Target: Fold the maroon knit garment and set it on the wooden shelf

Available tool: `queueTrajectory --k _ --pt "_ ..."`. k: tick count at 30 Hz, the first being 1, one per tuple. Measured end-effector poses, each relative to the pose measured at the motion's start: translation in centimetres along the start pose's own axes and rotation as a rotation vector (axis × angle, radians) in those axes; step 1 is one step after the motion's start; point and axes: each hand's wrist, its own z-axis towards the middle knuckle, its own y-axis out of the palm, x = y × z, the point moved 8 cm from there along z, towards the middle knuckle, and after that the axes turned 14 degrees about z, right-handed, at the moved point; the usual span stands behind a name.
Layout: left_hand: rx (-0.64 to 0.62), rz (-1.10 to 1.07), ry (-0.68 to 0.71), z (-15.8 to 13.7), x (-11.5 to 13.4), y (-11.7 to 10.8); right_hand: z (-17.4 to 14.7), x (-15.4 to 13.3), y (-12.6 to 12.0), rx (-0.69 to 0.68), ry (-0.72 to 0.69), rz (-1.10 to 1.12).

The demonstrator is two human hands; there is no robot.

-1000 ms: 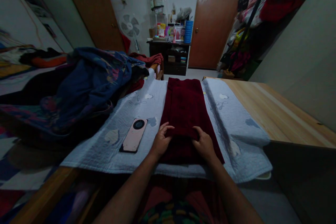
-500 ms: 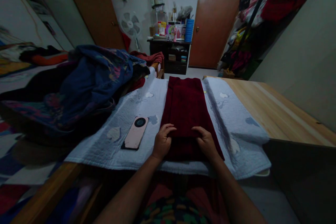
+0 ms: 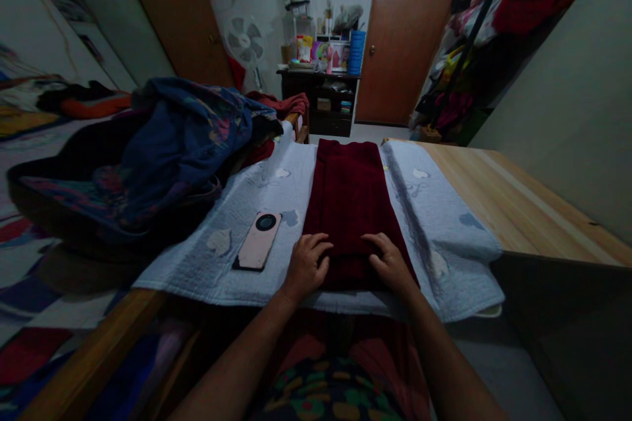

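Note:
A dark red folded cloth [image 3: 348, 191] lies lengthwise over a light blue quilted cover [image 3: 276, 194]. My left hand [image 3: 309, 263] rests on the near left side of the cloth, fingers spread and thumb apart. On the near right side lies my right hand [image 3: 390, 261], its fingers also apart and touching the fabric. Between the hands a folded edge of the cloth lies nearly flat. A pink phone [image 3: 257, 243] with a round black camera ring is face down on the quilt, left of my left hand.
Piled clothes [image 3: 182, 138], blue and dark, border the quilt at left. A wooden board [image 3: 498, 197] extends to the right. At the back are a dark cabinet [image 3: 291, 85], a white fan [image 3: 245, 41] and a brown door [image 3: 392, 33]. Hanging clothes [image 3: 526, 13] fill the upper right.
The folded near part of the cloth has gone from slightly raised to lying down. My fingers have loosened from its edge and spread on top. The view has shifted slightly.

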Motion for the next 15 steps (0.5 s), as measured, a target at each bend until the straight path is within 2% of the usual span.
queueTrajectory --k 5,9,15 --pt "-0.103 -0.08 0.12 -0.1 2.5 -0.1 0.1 0.5 -0.6 -0.017 0.096 0.205" --pt "-0.188 -0.082 0.184 0.5 4.0 0.5 -0.1 1.9 -1.8 0.11 0.238 0.404" --pt "-0.28 -0.008 0.173 1.5 4.7 1.2 -0.1 2.3 -3.0 0.249 0.24 0.525"
